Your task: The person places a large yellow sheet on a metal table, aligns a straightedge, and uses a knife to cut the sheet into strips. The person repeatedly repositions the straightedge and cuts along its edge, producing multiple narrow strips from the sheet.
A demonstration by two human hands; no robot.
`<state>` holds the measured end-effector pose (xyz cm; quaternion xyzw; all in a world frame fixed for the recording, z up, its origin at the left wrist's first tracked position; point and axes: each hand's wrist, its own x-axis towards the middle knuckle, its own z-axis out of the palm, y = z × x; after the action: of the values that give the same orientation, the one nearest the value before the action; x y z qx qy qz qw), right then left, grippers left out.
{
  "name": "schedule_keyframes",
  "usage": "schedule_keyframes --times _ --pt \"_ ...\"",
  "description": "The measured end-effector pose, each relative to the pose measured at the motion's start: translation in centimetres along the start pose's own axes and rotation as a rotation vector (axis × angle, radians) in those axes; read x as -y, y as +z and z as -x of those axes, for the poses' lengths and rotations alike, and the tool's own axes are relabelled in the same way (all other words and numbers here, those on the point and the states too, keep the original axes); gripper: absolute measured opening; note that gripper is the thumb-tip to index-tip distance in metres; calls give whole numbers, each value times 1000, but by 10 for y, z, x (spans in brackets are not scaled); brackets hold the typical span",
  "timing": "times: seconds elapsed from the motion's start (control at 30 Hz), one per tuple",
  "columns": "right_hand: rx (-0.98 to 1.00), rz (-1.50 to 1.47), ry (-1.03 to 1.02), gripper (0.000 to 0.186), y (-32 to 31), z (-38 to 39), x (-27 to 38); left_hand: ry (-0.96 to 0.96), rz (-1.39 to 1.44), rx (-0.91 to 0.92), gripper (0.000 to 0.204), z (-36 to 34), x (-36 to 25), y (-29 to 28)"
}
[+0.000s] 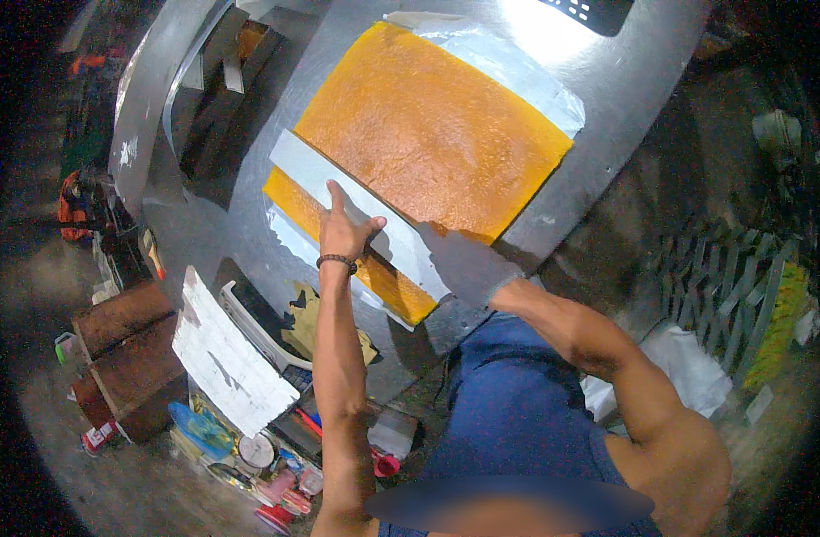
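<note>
A large orange-yellow slab (446, 116) with a mottled top lies on pale sheeting (544, 89) on a metal table (633, 54). Across its lower left part lies a long white straight board (299, 159), leaving a narrow strip of slab showing beyond it. My left hand (342, 231), bare with a dark beaded bracelet, rests on the board, thumb and index finger spread apart. My right hand (465, 267), in a grey glove, is closed at the board's inner edge near its lower right end; whatever its fingers hold is hidden.
A metal recess (220, 107) is at the upper left. At lower left are a scuffed white board (222, 358), brown boxes (128, 376) and several small tools and containers (253, 452). On the right stand a grey lattice rack (723, 304) and a white sack (678, 362).
</note>
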<state>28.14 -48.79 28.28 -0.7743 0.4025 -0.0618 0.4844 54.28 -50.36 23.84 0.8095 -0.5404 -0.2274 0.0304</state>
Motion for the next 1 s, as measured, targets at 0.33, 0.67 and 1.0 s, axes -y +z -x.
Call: schedule_keyframes --times 0.33,0.67,1.0 --pt "130 52 103 49 -20 37 11 -58 14 53 123 6 -16 -11" --pt "161 32 153 51 -30 81 10 -42 126 39 126 0 -2 -3" --pt "8 88 29 57 -19 107 -10 23 94 6 125 -4 8 3"
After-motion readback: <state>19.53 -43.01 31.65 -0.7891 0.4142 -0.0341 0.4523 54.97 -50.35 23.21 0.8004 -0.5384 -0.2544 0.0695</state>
